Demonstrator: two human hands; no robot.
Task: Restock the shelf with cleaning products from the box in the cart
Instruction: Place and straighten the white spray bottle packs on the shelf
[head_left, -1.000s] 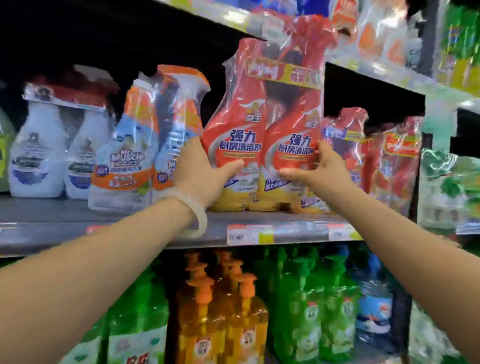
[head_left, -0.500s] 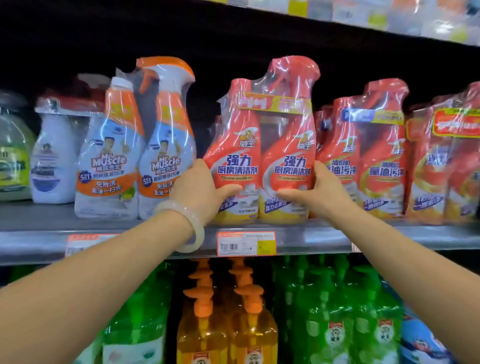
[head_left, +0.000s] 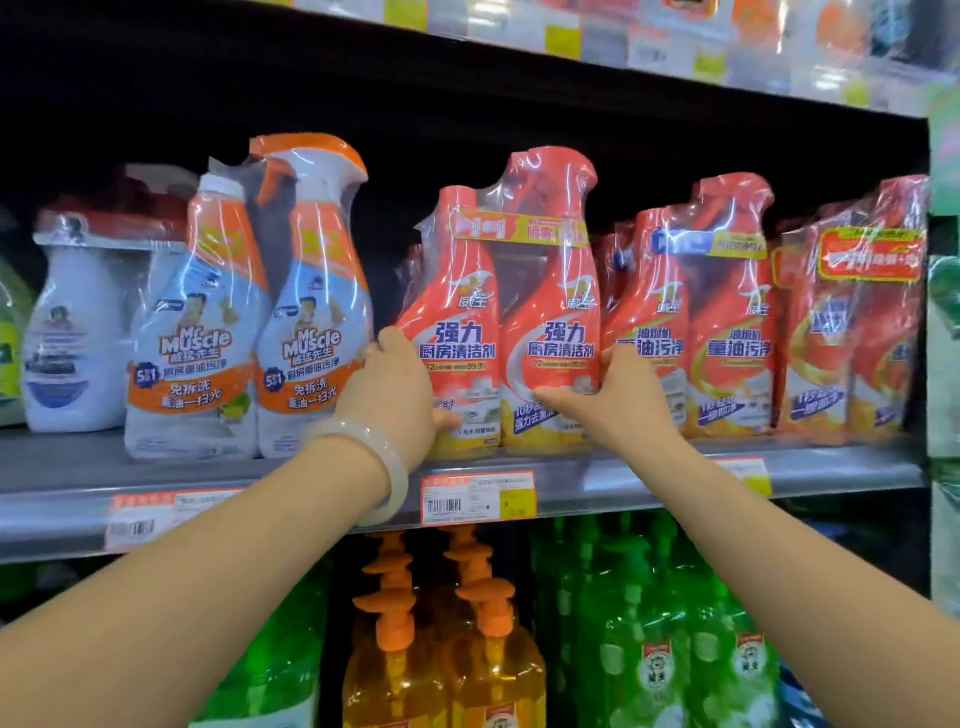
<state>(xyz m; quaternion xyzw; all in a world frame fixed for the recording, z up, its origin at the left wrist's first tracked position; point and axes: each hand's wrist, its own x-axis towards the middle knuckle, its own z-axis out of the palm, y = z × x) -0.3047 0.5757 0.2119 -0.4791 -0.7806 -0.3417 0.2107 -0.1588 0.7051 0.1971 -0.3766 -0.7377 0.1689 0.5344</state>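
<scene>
Twin-pack of red spray bottles (head_left: 501, 332), shrink-wrapped, standing at shelf (head_left: 675, 475) front edge; my left hand (head_left: 397, 395) and right hand (head_left: 618, 400) clasp its lower sides; likely heavy, film slippery; grip low

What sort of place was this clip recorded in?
Most likely a supermarket cleaning-products aisle. A barcoded price tag sits on the shelf edge, shrink-wrapped spray twin-packs stand in rows, like the red kitchen cleaner pack both hands hold, and green pump bottles fill the shelf below.
</scene>
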